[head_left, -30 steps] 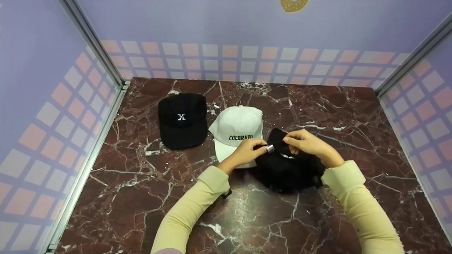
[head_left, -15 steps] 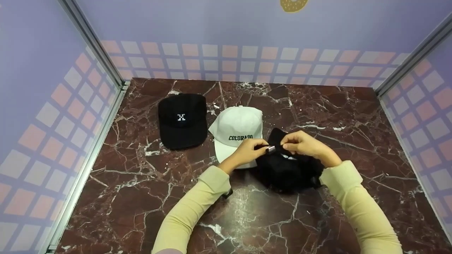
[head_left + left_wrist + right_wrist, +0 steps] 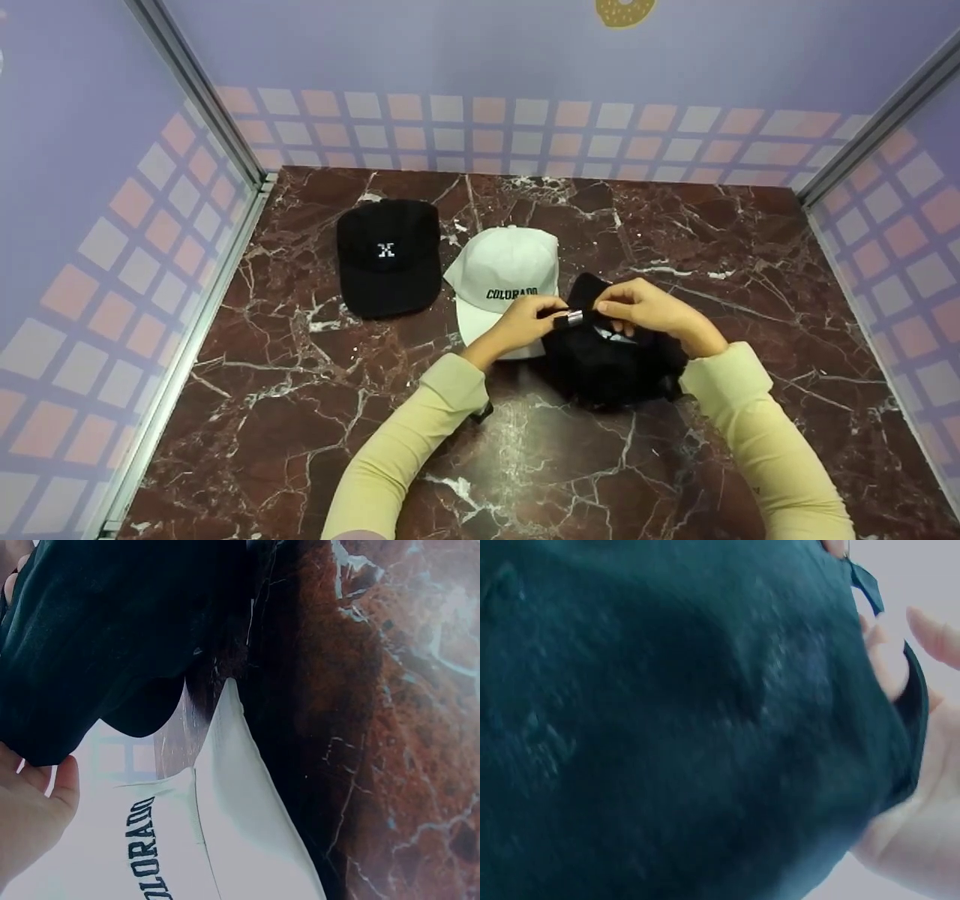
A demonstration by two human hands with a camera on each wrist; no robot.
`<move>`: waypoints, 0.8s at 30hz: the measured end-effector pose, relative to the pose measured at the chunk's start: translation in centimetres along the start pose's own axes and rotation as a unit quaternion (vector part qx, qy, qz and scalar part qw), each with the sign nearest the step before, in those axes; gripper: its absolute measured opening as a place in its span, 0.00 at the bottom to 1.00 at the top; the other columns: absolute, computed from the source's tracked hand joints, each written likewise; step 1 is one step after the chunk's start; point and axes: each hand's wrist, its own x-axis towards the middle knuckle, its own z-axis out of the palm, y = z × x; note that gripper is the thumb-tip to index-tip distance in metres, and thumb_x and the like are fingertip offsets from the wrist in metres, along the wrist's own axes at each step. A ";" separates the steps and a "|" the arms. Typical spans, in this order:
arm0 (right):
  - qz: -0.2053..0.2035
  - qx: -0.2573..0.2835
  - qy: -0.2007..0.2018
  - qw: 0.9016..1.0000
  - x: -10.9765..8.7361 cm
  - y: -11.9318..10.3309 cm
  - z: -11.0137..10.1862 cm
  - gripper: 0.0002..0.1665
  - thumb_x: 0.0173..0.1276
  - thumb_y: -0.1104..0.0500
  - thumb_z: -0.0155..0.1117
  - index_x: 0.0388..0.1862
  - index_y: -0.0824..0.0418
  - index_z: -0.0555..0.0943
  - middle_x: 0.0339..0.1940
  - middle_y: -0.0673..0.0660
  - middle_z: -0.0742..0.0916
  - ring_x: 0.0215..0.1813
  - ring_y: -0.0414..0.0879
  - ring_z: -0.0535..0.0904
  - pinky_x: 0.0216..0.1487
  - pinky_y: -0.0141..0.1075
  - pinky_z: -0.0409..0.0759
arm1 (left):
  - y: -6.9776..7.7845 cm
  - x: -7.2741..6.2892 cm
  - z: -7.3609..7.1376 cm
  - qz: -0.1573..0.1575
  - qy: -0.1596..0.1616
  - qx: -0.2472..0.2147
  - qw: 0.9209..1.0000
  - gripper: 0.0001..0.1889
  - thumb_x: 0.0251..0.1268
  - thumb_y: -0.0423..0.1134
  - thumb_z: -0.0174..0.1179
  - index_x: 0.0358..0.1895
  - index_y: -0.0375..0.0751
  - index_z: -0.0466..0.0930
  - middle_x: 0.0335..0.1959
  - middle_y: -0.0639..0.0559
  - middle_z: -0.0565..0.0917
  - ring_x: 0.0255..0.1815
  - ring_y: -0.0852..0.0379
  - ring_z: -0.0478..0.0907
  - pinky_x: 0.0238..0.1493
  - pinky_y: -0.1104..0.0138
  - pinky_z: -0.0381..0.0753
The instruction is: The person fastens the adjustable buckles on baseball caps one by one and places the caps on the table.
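Note:
A black cap (image 3: pixel 611 371), its back turned up, is held in both hands over the right half of the table. My left hand (image 3: pixel 523 324) pinches its strap beside a silver metal buckle (image 3: pixel 574 317). On the other side of the buckle, my right hand (image 3: pixel 651 307) holds the strap between thumb and fingers. The right wrist view has the strap (image 3: pixel 915 727) looping out from the crown, with fingers passing through the opening. Just beneath the left hand lies a white cap (image 3: pixel 506 259) lettered COLORADO, its brim partly covered by that hand.
Another black cap (image 3: pixel 390 277) with a small white emblem lies left of the white one, brim toward me. The dark red marbled table (image 3: pixel 300 435) is bounded by a back wall (image 3: pixel 510 60) and side panels with metal frames.
My right hand has shifted slightly left, toward the buckle. More black strap now shows on the buckle's left side. The other two caps have stayed put.

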 end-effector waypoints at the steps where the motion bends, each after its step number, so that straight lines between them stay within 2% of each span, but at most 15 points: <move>1: 0.001 0.003 -0.007 1.000 -0.1 0.1 -0.2 0.17 0.65 0.58 0.51 0.38 0.74 0.76 0.15 0.49 0.76 0.16 0.37 0.71 0.19 0.33 0.74 | 0.0 0.0 0.0 -0.001 0.001 -0.003 1.000 0.08 0.58 0.39 0.55 0.33 0.38 0.80 0.28 0.50 0.81 0.28 0.66 0.69 0.34 0.76 0.69; 5: -0.002 0.007 -0.035 0.999 -0.4 0.5 -0.7 0.13 0.65 0.61 0.51 0.35 0.72 0.76 0.15 0.49 0.76 0.17 0.37 0.71 0.20 0.33 0.74 | -0.1 -0.1 0.0 -0.007 0.003 -0.018 1.000 0.09 0.58 0.38 0.56 0.34 0.36 0.80 0.29 0.49 0.80 0.28 0.66 0.69 0.35 0.77 0.68; 10: -0.025 0.020 -0.048 0.998 -0.3 1.2 -0.7 0.09 0.63 0.65 0.51 0.30 0.71 0.75 0.14 0.48 0.75 0.13 0.35 0.67 0.14 0.28 0.68 | -0.1 0.0 -0.1 -0.004 0.008 -0.027 1.000 0.08 0.57 0.37 0.56 0.34 0.35 0.80 0.29 0.47 0.81 0.28 0.65 0.69 0.34 0.76 0.68; 15: -0.019 0.041 -0.019 0.999 -0.2 1.1 -0.1 0.09 0.62 0.66 0.53 0.32 0.74 0.76 0.12 0.47 0.74 0.10 0.33 0.64 0.11 0.25 0.62 | 0.0 0.0 0.0 0.003 0.015 -0.029 0.999 0.06 0.54 0.33 0.56 0.33 0.35 0.81 0.28 0.46 0.81 0.27 0.65 0.69 0.33 0.76 0.68; 21: 0.019 -0.003 0.033 0.999 0.0 0.4 0.7 0.10 0.61 0.65 0.54 0.34 0.72 0.79 0.12 0.50 0.73 0.09 0.32 0.62 0.09 0.25 0.59 | 0.2 0.1 0.2 0.003 0.020 -0.028 0.999 0.08 0.56 0.36 0.57 0.32 0.35 0.81 0.27 0.46 0.82 0.26 0.67 0.69 0.32 0.77 0.69; 24: 0.019 -0.021 0.055 0.998 0.2 0.2 0.9 0.09 0.60 0.65 0.55 0.33 0.72 0.80 0.11 0.52 0.74 0.11 0.35 0.64 0.12 0.25 0.60 | 0.3 0.2 0.2 0.000 0.021 -0.026 0.999 0.08 0.57 0.37 0.56 0.33 0.34 0.81 0.27 0.46 0.82 0.26 0.66 0.69 0.31 0.77 0.68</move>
